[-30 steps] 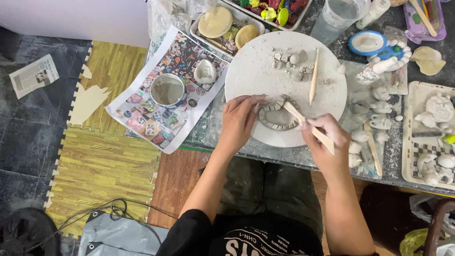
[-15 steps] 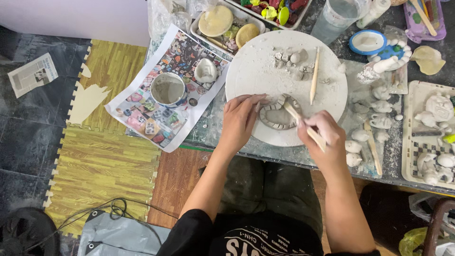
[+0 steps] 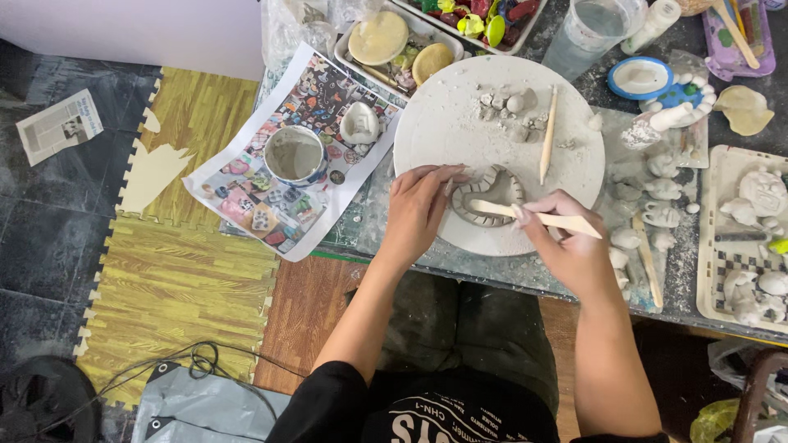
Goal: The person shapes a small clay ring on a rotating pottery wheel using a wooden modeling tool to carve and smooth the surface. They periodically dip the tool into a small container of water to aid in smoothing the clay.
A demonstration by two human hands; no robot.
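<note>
Work table [image 3: 509, 275] dusty grey, cluttered. Big round white board [image 3: 443, 131] sits mid-table. On the board's near edge lies a small grey clay piece [image 3: 484, 197], ring-shaped with ribbed rim, flat on the board.

Clay piece sits between both hands, touching each. Left hand [image 3: 419, 205] comes in from lower left, forearm angled up toward board, palm down, fingers lightly spread and extended, fingertips resting on the clay's left rim. Right hand [image 3: 566, 246] comes from lower right, wrist bent inward, fingers curled together pinching a flat wooden modelling tool [image 3: 533, 217]; tool lies nearly level, its left tip on the clay's top, other end poking out right past the knuckles.

Far side of board: loose clay lumps [image 3: 513, 111] and a second wooden stick [image 3: 547, 135], lying apart from the hands.

Left of board: printed colour sheet [image 3: 246, 189] with a cup of cloudy water [image 3: 294, 154] and a small white clay shape [image 3: 359, 123] on it. Right: tray of small white figures [image 3: 751, 238]. Floor: yellow foam mats [image 3: 164, 279].
</note>
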